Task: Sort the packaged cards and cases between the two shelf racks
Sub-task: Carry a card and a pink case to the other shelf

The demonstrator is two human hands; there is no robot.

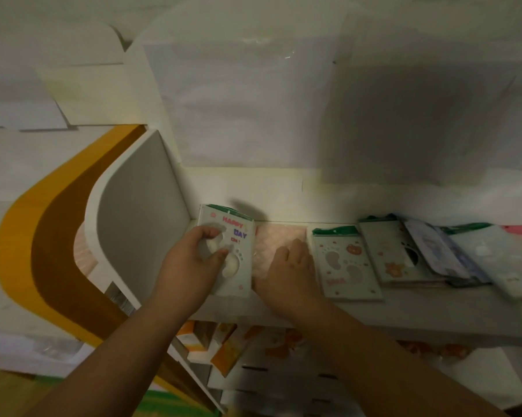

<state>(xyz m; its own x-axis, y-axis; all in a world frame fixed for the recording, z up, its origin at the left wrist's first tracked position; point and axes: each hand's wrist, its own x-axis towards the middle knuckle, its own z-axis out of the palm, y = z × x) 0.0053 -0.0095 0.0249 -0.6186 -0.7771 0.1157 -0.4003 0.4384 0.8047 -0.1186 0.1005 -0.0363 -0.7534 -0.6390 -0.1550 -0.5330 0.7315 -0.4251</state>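
On the white shelf (283, 308) a row of packaged cards lies flat. My left hand (193, 260) grips the leftmost pack, a pale "HAPPY DAY" card (237, 233) with footprint cut-outs, its thumb and fingers curled over the card's left side. Just to the right, my right hand (289, 266) rests flat on a pink pack (280, 236). Further right lie a footprint-and-bear card (344, 266), a pale case with a dark hole (398, 254), a bluish pack (443, 251) and a white pack (500, 260).
A white rounded side panel (139, 206) closes the shelf's left end, with a yellow and brown curved stripe (37, 245) beyond it. A pale back wall (253, 100) rises behind. Orange-printed boxes (229, 341) sit on the lower shelf beneath.
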